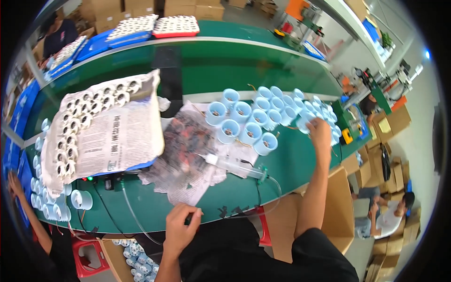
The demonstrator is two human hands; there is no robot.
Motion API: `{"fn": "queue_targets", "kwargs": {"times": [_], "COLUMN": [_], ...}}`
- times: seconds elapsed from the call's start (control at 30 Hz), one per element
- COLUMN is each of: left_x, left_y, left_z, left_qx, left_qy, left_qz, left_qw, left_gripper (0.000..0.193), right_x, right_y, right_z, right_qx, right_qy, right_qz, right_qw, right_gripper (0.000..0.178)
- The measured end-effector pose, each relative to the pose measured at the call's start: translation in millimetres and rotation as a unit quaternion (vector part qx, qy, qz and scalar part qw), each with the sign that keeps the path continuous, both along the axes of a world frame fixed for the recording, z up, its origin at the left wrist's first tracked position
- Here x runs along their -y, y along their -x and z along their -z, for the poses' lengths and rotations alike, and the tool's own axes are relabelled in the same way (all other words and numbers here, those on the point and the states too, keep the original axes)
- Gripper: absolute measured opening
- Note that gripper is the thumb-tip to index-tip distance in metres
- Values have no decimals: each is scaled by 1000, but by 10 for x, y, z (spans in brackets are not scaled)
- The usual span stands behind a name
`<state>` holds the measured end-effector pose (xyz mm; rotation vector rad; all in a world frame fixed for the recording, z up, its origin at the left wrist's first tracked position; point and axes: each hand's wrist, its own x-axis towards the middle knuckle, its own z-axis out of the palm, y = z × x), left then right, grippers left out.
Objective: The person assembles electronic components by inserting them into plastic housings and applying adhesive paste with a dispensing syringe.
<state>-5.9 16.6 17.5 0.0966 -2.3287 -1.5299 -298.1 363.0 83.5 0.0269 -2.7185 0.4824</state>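
Light blue plastic cups [252, 133] with small parts and wires inside stand in a group on the green table. At the group's right end, my right hand [320, 134] has its fingers closed on a light blue cup [305, 116]; its fingertips are partly hidden. My left hand [181, 226] is curled near the table's front edge, with something dark between thumb and fingers that I cannot make out. A clear dispensing syringe [232, 165] with a white tip and a tube lies on stained newspaper [181, 141] between my hands.
On the left, a newspaper-lined tray [124, 136] carries rows of white round parts. More blue cups [81, 199] stand beside it. Another person's hand [15, 184] is at the far left. Cardboard boxes [338, 207] stand below the table edge. Stacked trays [176, 27] sit on the back shelf.
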Motion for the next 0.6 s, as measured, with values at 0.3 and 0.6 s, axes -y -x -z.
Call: {"fn": "queue_targets", "kwargs": {"times": [0.3,0.6], "left_x": [-176,-190], "left_y": [413,874], "left_z": [-480,-486], "left_qx": [-91,-35], "left_qy": [91,258], "left_qz": [-58,59], "left_qw": [990,964], "left_gripper": [58,65], "right_x": [1550,1696], "right_y": [-1699,-1769], "right_z": [-143,244], "right_qx": [8,122], "right_qy": [114,336], "right_qz": [-272,-281], "right_qw": [955,891], "right_gripper": [10,8]}}
